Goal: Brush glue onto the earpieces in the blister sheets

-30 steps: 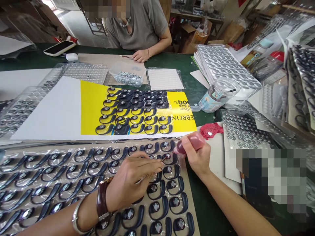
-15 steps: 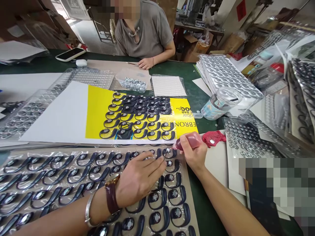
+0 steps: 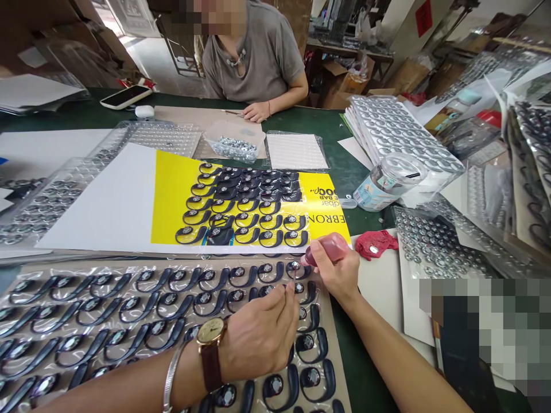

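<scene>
My right hand (image 3: 342, 272) is closed around a small squeeze bottle (image 3: 331, 248) of reddish liquid, tilted with its nozzle pointing left. The nozzle is close to a dark curved piece with a shiny round stud (image 3: 295, 266) at the sheet's top right corner. In my left hand (image 3: 262, 332), the fingers pinch a thin metal tool (image 3: 295, 278) whose tip meets that stud; most of it is hidden by the hand. Rows of similar dark curved pieces (image 3: 148, 279) lie under clear film on a brown board (image 3: 333, 344).
Behind the board lies a yellow and white sheet (image 3: 172, 195) with more dark pieces. A tub of small metal parts (image 3: 236, 148), a plastic jar (image 3: 387, 183), a red cloth (image 3: 376, 245) and stacked sheets (image 3: 404, 129) surround it. Opposite sits a person in grey (image 3: 258, 51).
My left hand has turned onto its side and drawn slightly down and right, uncovering pieces beneath and showing the watch face. My right hand holds the bottle in nearly the same place.
</scene>
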Demonstrator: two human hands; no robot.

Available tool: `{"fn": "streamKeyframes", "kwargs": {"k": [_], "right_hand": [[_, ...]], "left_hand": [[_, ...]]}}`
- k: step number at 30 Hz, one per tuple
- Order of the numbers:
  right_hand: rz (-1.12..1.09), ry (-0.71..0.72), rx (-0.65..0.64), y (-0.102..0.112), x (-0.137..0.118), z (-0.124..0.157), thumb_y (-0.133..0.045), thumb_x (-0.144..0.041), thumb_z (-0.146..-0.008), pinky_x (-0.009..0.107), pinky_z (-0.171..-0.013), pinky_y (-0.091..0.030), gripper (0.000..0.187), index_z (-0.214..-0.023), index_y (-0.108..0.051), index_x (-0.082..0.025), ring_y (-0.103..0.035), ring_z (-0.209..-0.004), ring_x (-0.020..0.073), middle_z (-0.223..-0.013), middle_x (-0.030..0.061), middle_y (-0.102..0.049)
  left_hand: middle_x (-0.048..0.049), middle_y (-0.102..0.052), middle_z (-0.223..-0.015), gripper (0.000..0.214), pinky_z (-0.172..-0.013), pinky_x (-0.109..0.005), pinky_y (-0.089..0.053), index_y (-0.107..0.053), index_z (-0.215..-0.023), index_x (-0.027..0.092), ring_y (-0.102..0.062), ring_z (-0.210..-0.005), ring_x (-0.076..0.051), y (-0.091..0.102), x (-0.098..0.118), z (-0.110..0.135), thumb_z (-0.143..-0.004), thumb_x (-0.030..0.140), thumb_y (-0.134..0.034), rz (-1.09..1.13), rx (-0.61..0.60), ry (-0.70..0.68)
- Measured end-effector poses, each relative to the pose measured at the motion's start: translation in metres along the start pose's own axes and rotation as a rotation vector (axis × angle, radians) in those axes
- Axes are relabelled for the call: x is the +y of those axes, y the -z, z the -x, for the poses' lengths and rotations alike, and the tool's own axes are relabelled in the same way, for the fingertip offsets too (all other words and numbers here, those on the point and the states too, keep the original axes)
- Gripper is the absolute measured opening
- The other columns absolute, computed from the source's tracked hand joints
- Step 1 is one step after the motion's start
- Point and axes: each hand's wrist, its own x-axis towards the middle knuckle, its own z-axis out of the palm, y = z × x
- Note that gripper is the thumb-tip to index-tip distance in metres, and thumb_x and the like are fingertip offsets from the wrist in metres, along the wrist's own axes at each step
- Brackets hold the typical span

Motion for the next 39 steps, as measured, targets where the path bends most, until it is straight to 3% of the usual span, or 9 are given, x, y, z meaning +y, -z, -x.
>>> {"fn": "streamKeyframes", "kwargs": {"k": [9,22,33,39], "right_hand": [[0.144,0.019,0.066,-0.001,0.003,0.000,-0.062,-0.041,-0.084,0.024,-0.049,-0.049,0.029,-0.071,-0.065,-0.015,-0.057,-0.047,0.0129,-0.060,0.0018,-0.065],[0.117,0.026,0.103,0.001,0.004,0.000,-0.062,-0.039,-0.084,0.024,-0.049,-0.050,0.024,-0.076,-0.066,-0.016,-0.061,-0.052,0.0155,-0.062,0.0025,-0.066],[0.216,0.050,0.095,0.000,0.001,-0.002,-0.060,-0.042,-0.084,0.025,-0.049,-0.047,0.031,-0.066,-0.061,-0.017,-0.055,-0.046,0.0138,-0.056,0.0010,-0.062],[0.318,0.123,0.183,0.005,-0.005,-0.005,-0.060,-0.041,-0.083,0.026,-0.051,-0.044,0.035,-0.058,-0.055,-0.018,-0.054,-0.048,0.0148,-0.052,0.0009,-0.057]], "left_hand": [[-0.0276,-0.063,-0.107,0.035,-0.085,-0.041,-0.054,-0.060,-0.108,-0.008,-0.064,-0.099,-0.033,0.000,-0.002,-0.001,-0.084,0.004,-0.038,0.018,0.005,0.003],[-0.0264,-0.064,-0.105,0.034,-0.085,-0.042,-0.053,-0.059,-0.108,-0.007,-0.064,-0.100,-0.032,0.001,-0.005,-0.001,-0.084,0.003,-0.037,0.058,0.024,0.013],[-0.0237,-0.065,-0.104,0.033,-0.087,-0.041,-0.051,-0.060,-0.106,-0.003,-0.063,-0.099,-0.028,-0.001,-0.007,0.001,-0.086,0.003,-0.035,0.127,0.056,0.070],[-0.0205,-0.065,-0.108,0.036,-0.086,-0.040,-0.051,-0.060,-0.110,0.001,-0.064,-0.096,-0.024,0.001,-0.014,0.003,-0.091,0.006,-0.029,0.228,0.032,0.135]]}}
